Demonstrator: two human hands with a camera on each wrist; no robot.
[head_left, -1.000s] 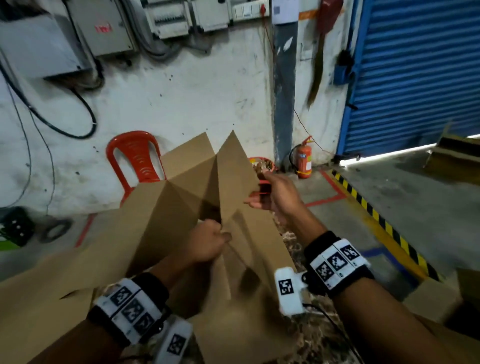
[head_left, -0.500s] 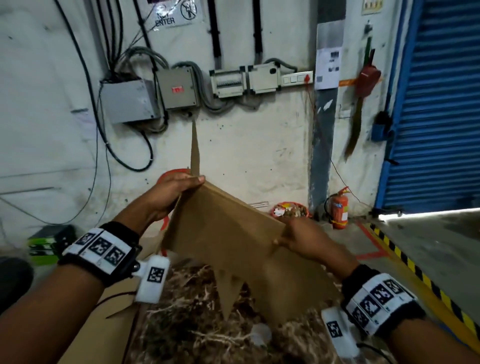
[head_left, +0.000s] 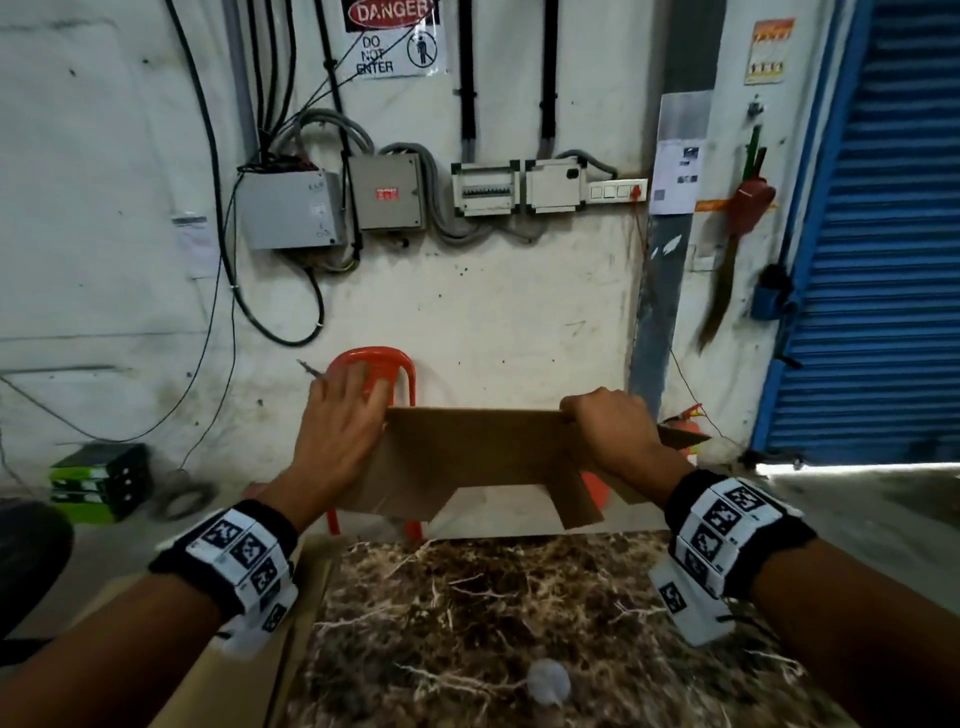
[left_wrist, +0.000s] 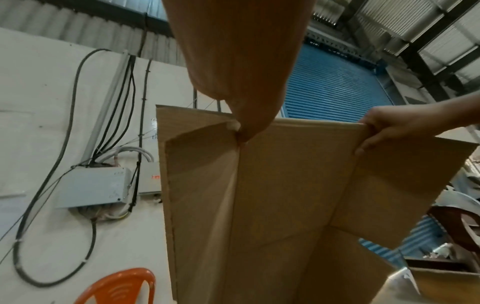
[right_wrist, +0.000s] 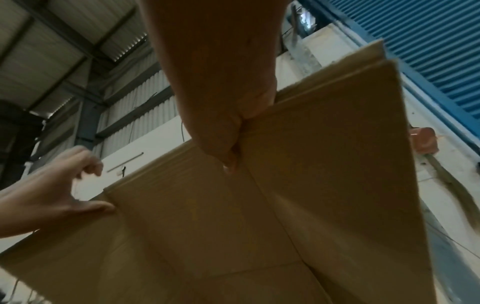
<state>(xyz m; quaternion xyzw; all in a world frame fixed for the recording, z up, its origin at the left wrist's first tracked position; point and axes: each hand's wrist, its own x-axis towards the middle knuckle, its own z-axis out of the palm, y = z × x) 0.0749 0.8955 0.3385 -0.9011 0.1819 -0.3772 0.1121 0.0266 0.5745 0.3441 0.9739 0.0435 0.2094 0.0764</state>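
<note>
Right hand (head_left: 613, 434) clamps cardboard box (head_left: 467, 452) top edge, 3 o'clock; left hand (head_left: 337, 431) fingers spread, thumb on 9 o'clock edge. Push sides inward evenly, square it.

Beyond the left hand (head_left: 337, 431) an orange chair (head_left: 384, 354) is set against a white wall (head_left: 519, 322) hung with switchboxes (head_left: 387, 192).

Head view dim, soft focus; daylight leaks under shutter (head_left: 883, 260) at right. Fisheye bends edges. Wrist views backlit: cardboard (right_wrist: 259, 216) underside dark, grainy. Left grip (right_wrist: 52, 197) motion-blurred in right wrist view.
</note>
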